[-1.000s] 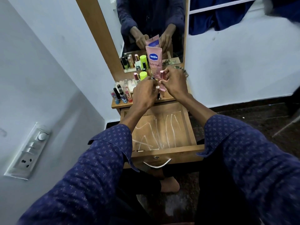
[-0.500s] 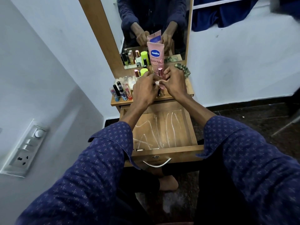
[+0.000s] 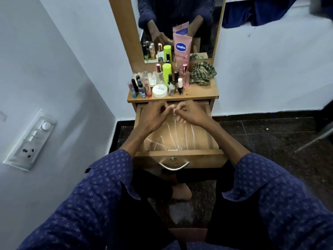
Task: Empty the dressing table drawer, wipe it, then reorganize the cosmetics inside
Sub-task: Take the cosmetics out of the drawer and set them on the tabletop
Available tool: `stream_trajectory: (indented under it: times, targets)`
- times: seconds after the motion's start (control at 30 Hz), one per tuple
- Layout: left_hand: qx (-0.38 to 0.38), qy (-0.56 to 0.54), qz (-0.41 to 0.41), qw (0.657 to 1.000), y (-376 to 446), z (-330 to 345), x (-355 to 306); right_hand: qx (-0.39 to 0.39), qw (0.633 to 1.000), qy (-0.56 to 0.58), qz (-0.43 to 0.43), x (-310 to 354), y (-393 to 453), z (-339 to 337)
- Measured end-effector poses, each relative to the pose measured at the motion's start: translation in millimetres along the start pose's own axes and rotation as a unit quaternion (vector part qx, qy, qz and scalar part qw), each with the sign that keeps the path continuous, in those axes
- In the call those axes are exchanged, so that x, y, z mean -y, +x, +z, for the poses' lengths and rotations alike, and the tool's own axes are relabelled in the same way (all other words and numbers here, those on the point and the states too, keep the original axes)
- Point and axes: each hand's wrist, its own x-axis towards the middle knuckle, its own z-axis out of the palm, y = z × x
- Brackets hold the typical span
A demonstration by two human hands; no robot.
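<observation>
The wooden drawer (image 3: 180, 152) is pulled out, and its bare bottom shows white streaks. My left hand (image 3: 155, 115) and my right hand (image 3: 191, 114) hover close together over the drawer's back part, and neither holds anything. The left fingers are loosely apart; the right fingers are curled in. On the table top (image 3: 201, 91) stand the cosmetics: a pink Vaseline tube (image 3: 182, 49), a lime green bottle (image 3: 166, 71), a pink perfume bottle (image 3: 185, 77), a white round jar (image 3: 159, 91), a white-capped nail polish (image 3: 180, 85) and several small bottles at the left. A checked cloth (image 3: 202, 73) lies crumpled at the right.
A mirror (image 3: 180, 24) rises behind the table top and reflects my arms. The white wall at the left carries a switchboard (image 3: 30, 139). The drawer's metal handle (image 3: 173, 166) faces me above my bare foot (image 3: 181, 192). Dark stone floor spreads to the right.
Both hands have come down from the table top to above the open drawer. The small white-capped bottle they held together now stands among the cosmetics.
</observation>
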Motion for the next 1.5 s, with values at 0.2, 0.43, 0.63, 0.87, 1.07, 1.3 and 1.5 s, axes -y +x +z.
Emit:
stream_trajectory:
  times: [0.2, 0.43, 0.63, 0.87, 1.07, 1.3, 1.5]
  targets:
    - [0.291, 0.07, -0.091, 0.95, -50.5, 7.5, 59.0, 0.273, 0.954, -0.109, 0.068, -20.1, -12.4, 66.1]
    - [0.324, 0.117, -0.115, 0.932, -57.0, 16.1, 53.8, 0.253, 0.96, -0.097, 0.066, -36.4, -10.3, 91.7]
    - [0.331, 0.127, -0.123, 0.927, -57.2, 18.6, 52.2, 0.24, 0.966, -0.049, 0.082, -39.7, -12.9, 92.1]
    - [0.277, 0.007, -0.181, 0.944, -61.3, 15.9, 50.5, 0.24, 0.968, -0.033, 0.069, -39.0, -15.0, 90.5]
    - [0.207, -0.204, -0.207, 0.934, -66.0, 12.4, 64.1, 0.268, 0.961, -0.044, 0.059, -37.2, -18.2, 85.2]
    - [0.121, -0.451, -0.27, 0.842, -64.5, -3.2, 62.7, 0.25, 0.967, 0.042, 0.019, -30.0, -23.5, 80.5]
    - [0.117, -0.354, -0.247, 0.895, -65.8, 9.1, 63.5, 0.049, 0.984, 0.148, 0.088, -28.2, -17.4, 73.9]
